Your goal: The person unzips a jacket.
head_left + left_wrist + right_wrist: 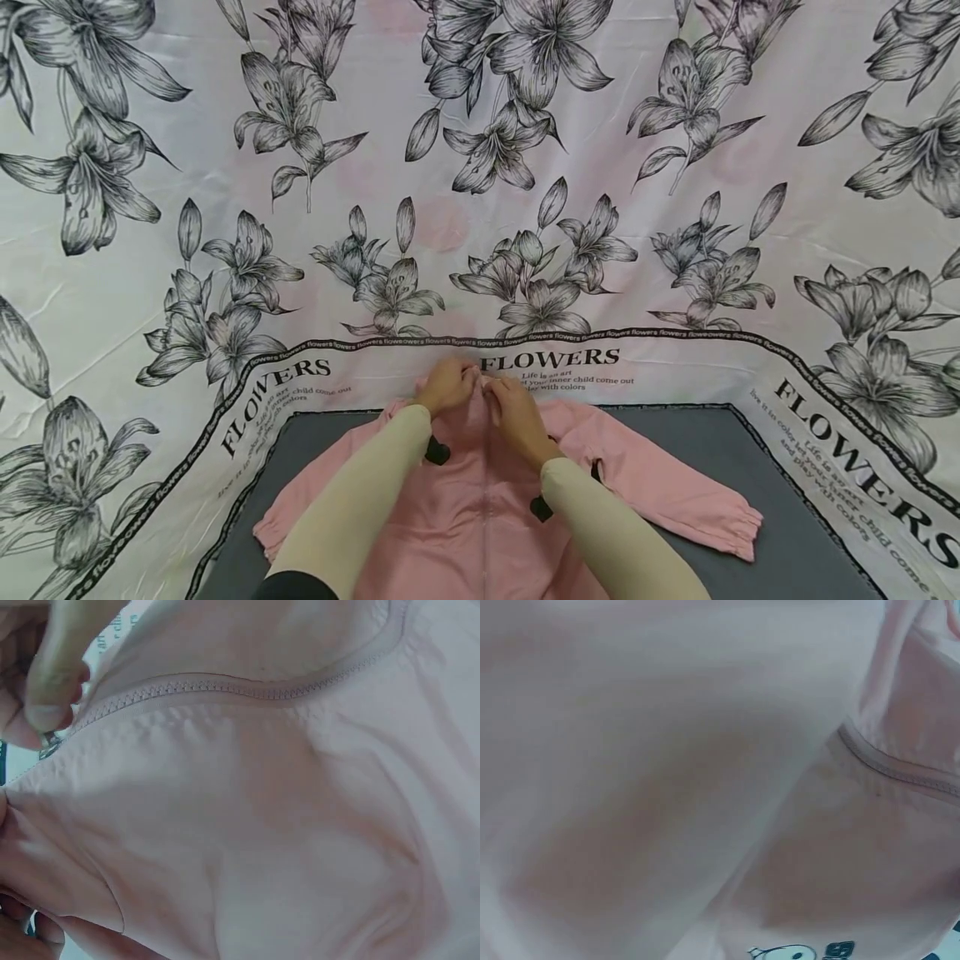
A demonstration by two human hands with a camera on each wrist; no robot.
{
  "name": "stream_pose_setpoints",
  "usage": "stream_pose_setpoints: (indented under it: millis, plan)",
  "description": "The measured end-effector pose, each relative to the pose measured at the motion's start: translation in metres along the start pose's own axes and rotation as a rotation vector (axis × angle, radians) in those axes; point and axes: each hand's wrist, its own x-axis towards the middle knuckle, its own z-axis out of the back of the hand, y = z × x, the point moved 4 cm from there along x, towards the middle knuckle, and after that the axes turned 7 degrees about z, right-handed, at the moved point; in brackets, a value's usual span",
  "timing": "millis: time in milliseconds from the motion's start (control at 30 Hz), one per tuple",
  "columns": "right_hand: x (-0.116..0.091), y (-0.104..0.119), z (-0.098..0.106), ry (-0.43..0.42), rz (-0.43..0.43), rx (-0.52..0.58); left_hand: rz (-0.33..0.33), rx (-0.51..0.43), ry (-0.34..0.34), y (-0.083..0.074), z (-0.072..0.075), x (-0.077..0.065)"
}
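Note:
A pink zip-up jacket (517, 533) lies front up, its zipper running down the middle. At its collar my left hand (450, 385) grips the fabric; in the left wrist view some of its fingers (34, 934) show at the lower left edge beside the cloth. Close by, my right hand (517, 417) pinches the metal zipper pull (49, 745) between thumb and finger near the top of the zipper (187, 688). The right wrist view is mostly filled by blurred pink cloth (630, 780), with part of the zipper (900, 771) showing and my hand hidden.
Beneath the jacket is a dark grey table surface (720, 458). A white cloth with black flower drawings (495, 275) and "FLOWERS" lettering surrounds it and rises behind. One jacket sleeve (675, 483) stretches out to the right. Dark patches (437, 451) mark the jacket's front.

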Motion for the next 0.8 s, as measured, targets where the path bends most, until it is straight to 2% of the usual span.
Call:
stream_pose_setpoints:
  millis: [33, 100, 133, 233, 267, 333, 467, 633, 800]
  plan:
    - [-0.001, 0.001, 0.0, 0.01, 0.016, -0.003, 0.008, -0.007, -0.003, 0.002, 0.0, 0.002]
    - [-0.004, 0.003, 0.001, 0.022, 0.039, -0.013, -0.001, 0.011, -0.052, 0.021, -0.007, 0.01]
    - [-0.004, 0.004, 0.003, 0.029, 0.047, -0.02, 0.038, 0.008, -0.053, 0.013, -0.002, 0.009]
    - [-0.006, 0.007, 0.007, 0.048, 0.063, -0.031, 0.071, 0.029, -0.113, 0.017, -0.001, 0.016]
    - [-0.007, 0.008, 0.008, 0.056, 0.066, -0.032, 0.085, 0.029, -0.123, 0.015, 0.001, 0.016]
    - [-0.008, 0.011, 0.011, 0.076, 0.073, -0.035, 0.143, 0.013, -0.119, -0.005, 0.015, 0.011]
    - [-0.011, 0.017, 0.014, 0.13, 0.067, -0.041, 0.244, 0.011, -0.128, -0.023, 0.029, 0.004]
    - [-0.015, 0.026, 0.016, 0.191, 0.055, -0.05, 0.313, 0.025, -0.164, -0.029, 0.038, 0.0]
    - [-0.018, 0.036, 0.018, 0.218, 0.14, -0.08, 0.327, -0.053, -0.216, -0.032, 0.048, 0.0]
